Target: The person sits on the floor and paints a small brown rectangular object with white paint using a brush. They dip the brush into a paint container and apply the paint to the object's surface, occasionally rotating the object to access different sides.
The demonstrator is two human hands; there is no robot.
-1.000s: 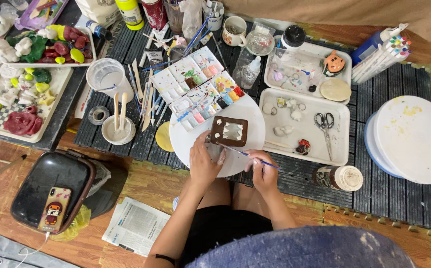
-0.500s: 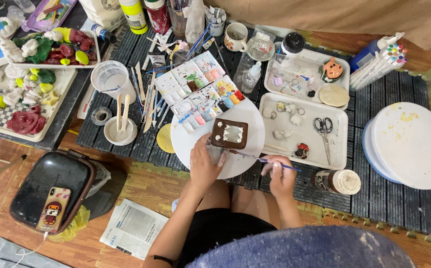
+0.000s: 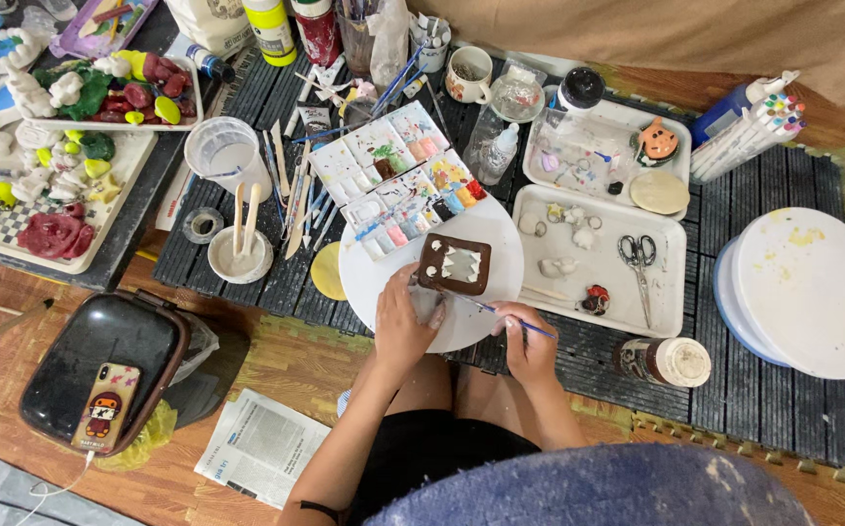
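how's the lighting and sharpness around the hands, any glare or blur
Head view: light is even and soft, shadows faint. The left hand, right hand and brown piece are sharp, with no motion blur. Mild glare on the black case. The blue cloth at the bottom edge is out of focus.

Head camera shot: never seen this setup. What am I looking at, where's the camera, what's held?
There is no machine here: a person works with two bare hands. The one picture comes from a camera worn on the head, looking straight down. The left hand rests on a round white plate beside a brown square clay piece with white patches. The right hand holds a thin paintbrush whose tip points toward that piece. Above the plate lies an open paint palette. To the right, a white tray holds scissors and small clay bits. At far left are trays of coloured clay figures. A phone lies on a black case at lower left.
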